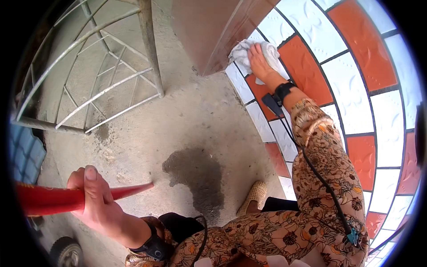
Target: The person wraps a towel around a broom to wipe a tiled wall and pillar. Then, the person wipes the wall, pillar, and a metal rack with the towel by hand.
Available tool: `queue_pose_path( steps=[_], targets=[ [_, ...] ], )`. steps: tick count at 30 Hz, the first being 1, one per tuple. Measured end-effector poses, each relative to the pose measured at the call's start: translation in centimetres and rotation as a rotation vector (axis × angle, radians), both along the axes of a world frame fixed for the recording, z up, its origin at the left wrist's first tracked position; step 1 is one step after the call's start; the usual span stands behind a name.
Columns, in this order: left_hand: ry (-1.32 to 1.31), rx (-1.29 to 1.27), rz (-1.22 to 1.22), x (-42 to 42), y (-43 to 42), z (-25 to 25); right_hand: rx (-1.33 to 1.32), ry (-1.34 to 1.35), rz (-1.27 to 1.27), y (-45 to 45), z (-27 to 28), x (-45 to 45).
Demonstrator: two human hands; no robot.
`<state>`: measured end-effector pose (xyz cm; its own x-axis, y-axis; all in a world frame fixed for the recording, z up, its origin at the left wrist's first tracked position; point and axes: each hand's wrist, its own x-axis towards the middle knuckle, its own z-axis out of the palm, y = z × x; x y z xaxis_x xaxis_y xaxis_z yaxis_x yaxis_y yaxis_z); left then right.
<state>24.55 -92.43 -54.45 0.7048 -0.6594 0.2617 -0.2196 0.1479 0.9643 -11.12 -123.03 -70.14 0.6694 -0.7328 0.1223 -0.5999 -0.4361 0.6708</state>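
My right hand [261, 62] presses a crumpled white cloth [240, 52] against the wall of white and orange-red tiles [307, 71], near the wall's edge beside a brown panel. Its fingers lie over the cloth. At the lower left, my left hand [95, 200] is wrapped round a red tapered object [49, 199], whose narrow tip points right over the concrete floor. The far left end of that object runs out of view. Both wrists carry black bands with small devices, and a cable runs along the right sleeve.
A metal frame of welded bars [152, 49] stands at the upper left. The brown panel [204, 31] rises beside the tiled wall. A dark wet patch [195, 173] marks the concrete floor [178, 120]. A wheel [66, 252] is at the bottom left, and a shoe [254, 196] near the wall.
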Motion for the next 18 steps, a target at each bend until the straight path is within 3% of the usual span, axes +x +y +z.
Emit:
queue_pose_path(
  steps=[1,3,4,5,6,8,10,12,13,14,16,18],
  targets=[
    [-0.036,-0.017,-0.004,-0.2,0.0,-0.2,-0.149,0.221,0.004,-1.5,-1.5,0.5],
    [-0.069,-0.015,0.005,-0.7,-0.1,-0.5,0.042,0.037,-0.14,-2.0,-4.4,1.6],
    [-0.06,-0.019,-0.011,-0.9,-0.1,-0.5,0.04,0.171,-0.125,-0.7,-6.1,1.3],
    [-0.047,-0.02,-0.026,-1.1,-0.1,-0.5,0.302,0.016,-0.178,-0.4,-9.6,0.2],
    [-0.051,-0.007,-0.025,-1.2,-0.2,-0.4,0.399,-0.079,-0.238,1.6,-12.9,-1.8],
    [-0.04,0.012,0.006,-1.2,-0.8,-0.1,0.419,-0.228,-0.296,8.8,-14.3,-5.1],
    [0.022,0.008,-0.011,-0.6,-0.9,0.0,0.417,-0.283,-0.272,14.4,-13.0,-8.6],
    [0.048,0.008,-0.056,-0.8,-1.1,-0.2,0.475,-0.124,-0.154,16.1,-7.7,-9.7],
    [0.056,0.004,-0.063,-1.3,-1.2,-0.1,0.486,-0.069,-0.1,15.1,-4.4,-9.0],
    [0.058,-0.004,-0.067,-1.6,-1.4,-0.1,0.331,-0.299,-0.006,13.2,-1.8,-8.7],
    [0.035,0.011,-0.103,-2.2,-1.8,-0.3,0.152,-0.414,-0.008,8.8,5.2,-4.5],
    [0.04,0.0,-0.098,-2.7,-2.2,-0.6,-0.025,-0.348,0.055,2.6,5.3,-2.9]
  ],
)
